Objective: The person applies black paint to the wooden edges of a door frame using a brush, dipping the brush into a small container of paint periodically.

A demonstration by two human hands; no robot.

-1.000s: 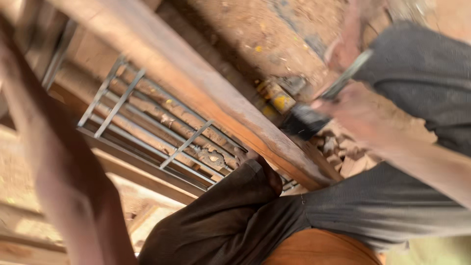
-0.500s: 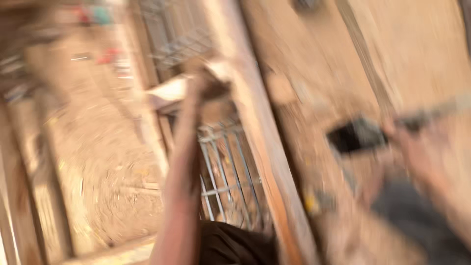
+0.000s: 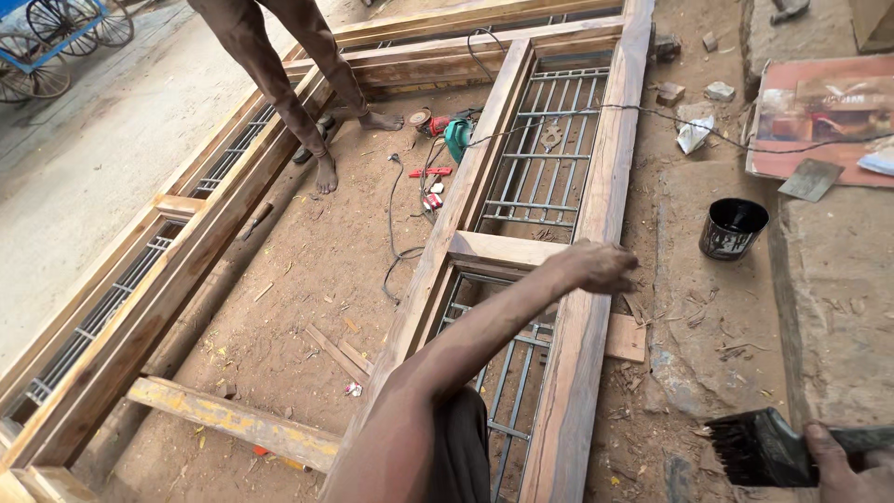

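Observation:
My left hand (image 3: 596, 268) rests palm down on the right rail of a large wooden frame (image 3: 596, 186) with a metal grille (image 3: 549, 149) that lies on the dirt ground. Its fingers are loosely spread and hold nothing. My right hand (image 3: 852, 466), at the lower right corner, grips the handle of a black bristle brush (image 3: 754, 449), which hovers over the dirt beside the frame. A black round tub (image 3: 733, 227) stands on the ground to the right of the frame, beyond the brush.
Another person stands barefoot (image 3: 326, 172) on the dirt between the frames at the back. A second long wooden frame (image 3: 177, 279) lies at the left. A green power tool (image 3: 456, 138) and cables lie near the middle. Flat boards (image 3: 810, 112) lie at the right, a cart (image 3: 56, 47) far left.
The view has swung from a blurred close look at the frame to a steady wide one. My left hand now rests on the rail; the brush has dropped to the lower right.

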